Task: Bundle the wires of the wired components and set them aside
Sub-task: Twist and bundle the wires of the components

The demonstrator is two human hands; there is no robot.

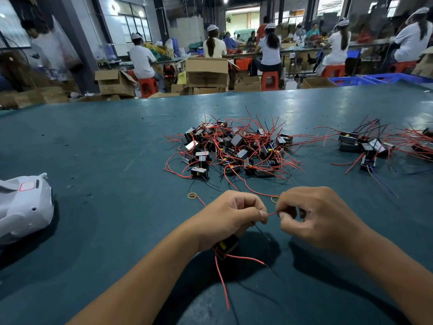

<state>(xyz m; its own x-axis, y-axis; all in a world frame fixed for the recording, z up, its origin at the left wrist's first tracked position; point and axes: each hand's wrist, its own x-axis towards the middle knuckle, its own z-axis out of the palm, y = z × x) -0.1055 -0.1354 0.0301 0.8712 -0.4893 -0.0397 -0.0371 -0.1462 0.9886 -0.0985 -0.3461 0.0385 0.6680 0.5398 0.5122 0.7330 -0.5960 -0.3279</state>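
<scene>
The left hand [234, 216] curls around a small black wired component [226, 248] low in its palm, while its thumb and forefinger pinch a thin red wire [271, 214]. The right hand [311, 216] pinches the same wire just beside it, the other fingers curled in, so a short taut stretch runs between the two hands. This held component sits nearer the person than the central pile of components [234, 151].

The likeliest slip, I judge, is the wire sliding out of one pinch: its insulation looks smooth and springy, and two other red leads [221, 277] hang loose below the component, free to spread or snag. A thin black lead [259, 228] also strays from the left hand and could be missed in the bundle. Two yellow rubber bands lie between the hands and the pile, one [192, 196] to the left and one [274, 199] touching the right hand; a band stretched too quickly could snap off.

The components are boxy, dark, with yellow and metallic parts, their leads tangled. The table [105, 160] is a matte, scuffed teal sheet. A second cluster [365, 146] lies right of the pile, a white moulded plastic shell [23, 207] far to its left.
</scene>
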